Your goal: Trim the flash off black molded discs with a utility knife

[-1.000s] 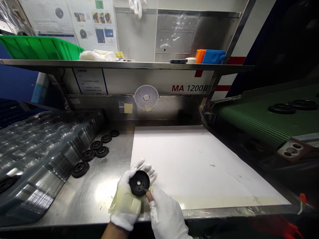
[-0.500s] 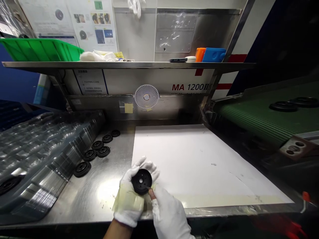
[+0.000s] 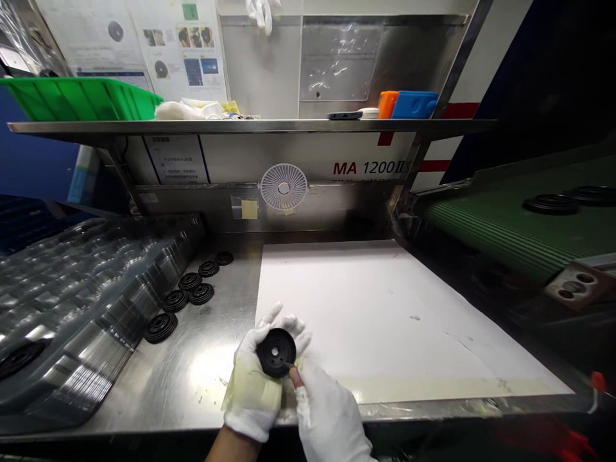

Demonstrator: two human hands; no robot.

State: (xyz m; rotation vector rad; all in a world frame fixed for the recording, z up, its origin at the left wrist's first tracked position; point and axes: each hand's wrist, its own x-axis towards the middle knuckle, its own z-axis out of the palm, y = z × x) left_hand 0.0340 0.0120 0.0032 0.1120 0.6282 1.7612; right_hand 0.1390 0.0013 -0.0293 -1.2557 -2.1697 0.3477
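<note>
My left hand [image 3: 255,385], in a white glove with tape wound over its back, grips a round black disc [image 3: 276,352] with a centre hole, holding it above the steel bench's front edge. My right hand [image 3: 327,417], also white-gloved, is closed in a pinch, one bare fingertip and a thin tool I cannot make out touching the disc's lower right rim. Several more black ribbed discs [image 3: 188,290] lie in a row on the steel to the left.
A white sheet [image 3: 385,314] covers the bench's right half. Stacked clear plastic trays [image 3: 72,295] fill the left. A green conveyor belt [image 3: 510,231] on the right carries two black discs [image 3: 551,204]. A small white fan [image 3: 283,187] is on the back wall. The shelf holds a green bin [image 3: 77,96].
Both hands with the disc have drifted slightly right in view; the grip and the pinch at the disc's rim are unchanged.
</note>
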